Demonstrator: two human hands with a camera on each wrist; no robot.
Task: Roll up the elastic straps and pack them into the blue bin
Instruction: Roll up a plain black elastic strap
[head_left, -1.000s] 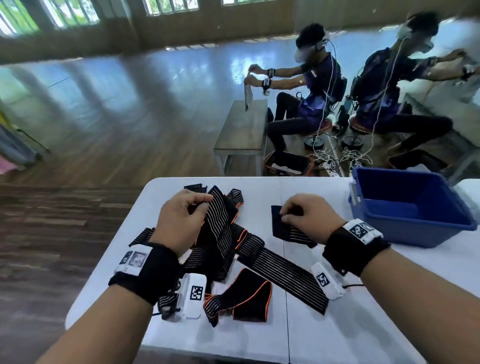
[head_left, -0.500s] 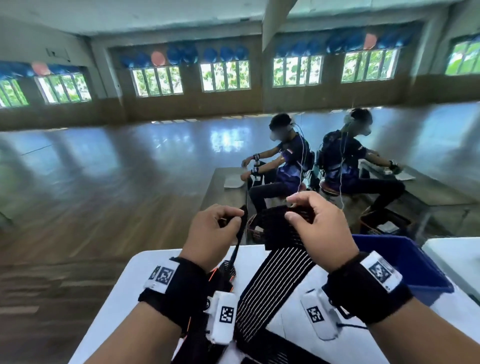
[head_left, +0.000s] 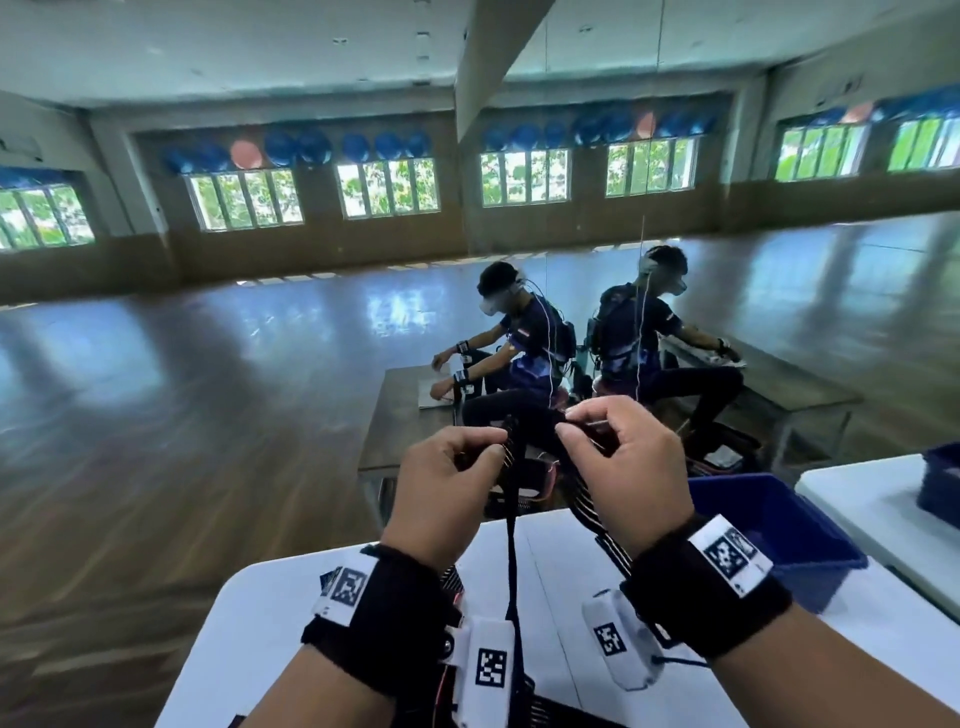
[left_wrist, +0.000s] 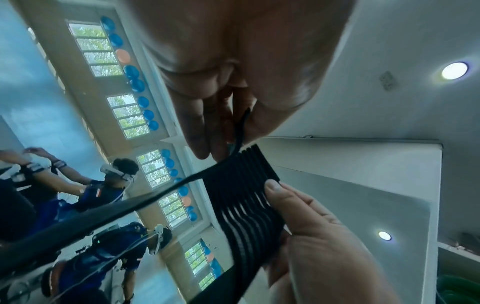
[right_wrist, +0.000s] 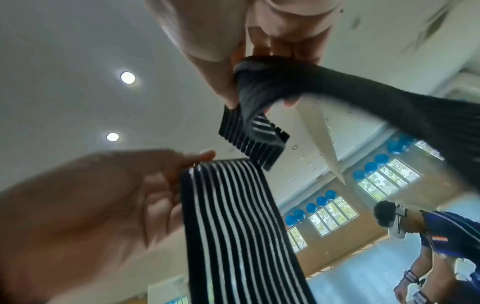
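Rolling had barely begun: both hands held one strap (head_left: 587, 501) raised above the table (head_left: 270, 613), its end folded over once. The left hand (head_left: 441, 499) pinched one edge, the right hand (head_left: 623, 467) pinched the folded end; the tail hung down. The bin (head_left: 769, 525) showed no rolls, though its floor was hidden.

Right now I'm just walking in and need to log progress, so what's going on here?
A person is holding a black elastic strap with white stripes up above a white table. The left hand pinches one edge of its top end and the right hand grips the other, where the strap's end is folded over in the fingers. The rest of the strap hangs down toward the table. The blue bin sits to the right; what it holds cannot be seen.
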